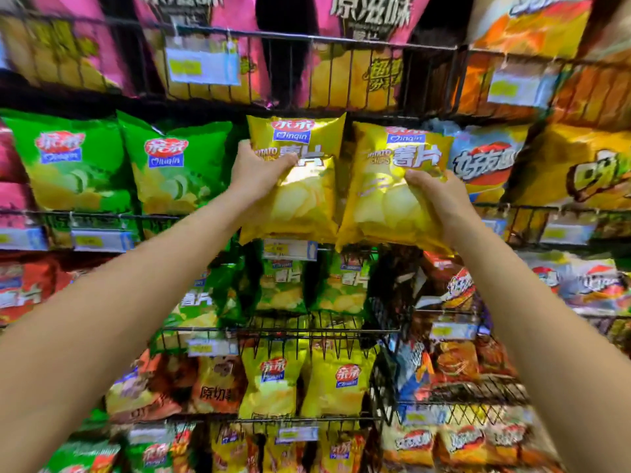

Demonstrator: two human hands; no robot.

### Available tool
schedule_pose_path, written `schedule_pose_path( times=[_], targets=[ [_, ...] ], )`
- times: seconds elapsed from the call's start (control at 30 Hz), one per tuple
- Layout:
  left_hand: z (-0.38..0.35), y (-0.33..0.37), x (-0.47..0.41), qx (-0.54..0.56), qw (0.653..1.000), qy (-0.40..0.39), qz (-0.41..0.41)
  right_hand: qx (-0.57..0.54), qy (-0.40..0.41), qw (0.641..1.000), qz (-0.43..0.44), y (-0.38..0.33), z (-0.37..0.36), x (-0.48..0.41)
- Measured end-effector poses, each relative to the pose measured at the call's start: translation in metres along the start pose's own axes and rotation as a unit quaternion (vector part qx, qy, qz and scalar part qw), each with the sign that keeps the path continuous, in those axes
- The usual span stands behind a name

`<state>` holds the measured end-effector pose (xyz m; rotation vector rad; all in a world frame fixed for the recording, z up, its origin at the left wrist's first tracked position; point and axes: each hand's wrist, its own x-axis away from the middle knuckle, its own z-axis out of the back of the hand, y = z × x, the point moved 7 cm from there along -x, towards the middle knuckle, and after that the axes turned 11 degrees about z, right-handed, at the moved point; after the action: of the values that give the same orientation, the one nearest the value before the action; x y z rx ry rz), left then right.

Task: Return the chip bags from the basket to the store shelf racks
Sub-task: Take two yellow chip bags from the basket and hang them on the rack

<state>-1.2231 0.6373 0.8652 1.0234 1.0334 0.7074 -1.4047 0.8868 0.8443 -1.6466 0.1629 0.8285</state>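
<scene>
Two gold-yellow chip bags are held up side by side in front of the middle wire rack. My left hand (257,167) grips the left gold bag (300,199) by its left edge. My right hand (435,196) grips the right gold bag (386,199) at its right side. Both bags stand upright, their bottoms level with the price tag (290,249) on the rack's front rail. The basket is not in view.
Green chip bags (170,165) fill the rack to the left, and blue-and-yellow bags (485,158) sit to the right. Pink bags (218,46) hang in the rack above. Lower wire racks (307,326) hold green and yellow bags.
</scene>
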Motion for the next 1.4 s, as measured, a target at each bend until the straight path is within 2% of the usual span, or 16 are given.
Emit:
schedule_pose_path(
  times=[0.2,0.33,0.57,0.7,0.8,0.9,1.0,1.17,1.4],
  targets=[
    [-0.019,0.013,-0.021,0.013,1.0,0.023,-0.005,0.017,-0.027,0.999,0.002,0.008,-0.008,-0.029],
    [-0.027,0.011,-0.03,0.015,0.999,0.026,-0.014,0.015,-0.006,1.0,0.027,0.008,-0.019,-0.04],
    [-0.035,-0.021,-0.044,0.0,1.0,-0.007,-0.009,0.025,0.015,0.996,0.084,0.024,-0.028,-0.052],
    [-0.022,-0.046,-0.048,-0.006,1.0,0.0,0.015,0.005,0.013,0.995,0.097,0.036,-0.038,-0.057],
    [-0.013,-0.058,-0.05,0.014,1.0,0.003,0.026,0.034,0.013,0.992,0.123,0.041,-0.039,-0.063],
    [-0.015,-0.06,-0.047,0.011,1.0,-0.007,0.029,0.037,-0.014,0.994,0.097,0.053,-0.043,-0.066],
    [-0.023,-0.062,-0.043,-0.015,1.0,-0.014,0.021,0.028,-0.079,0.995,0.051,0.066,-0.053,-0.06],
    [-0.019,-0.067,-0.042,-0.055,0.998,0.014,0.037,0.132,-0.161,0.974,0.085,0.07,-0.049,-0.047],
    [-0.02,-0.071,-0.031,-0.164,0.986,0.014,0.017,0.252,-0.161,0.953,0.053,0.081,-0.048,-0.043]
  ],
)
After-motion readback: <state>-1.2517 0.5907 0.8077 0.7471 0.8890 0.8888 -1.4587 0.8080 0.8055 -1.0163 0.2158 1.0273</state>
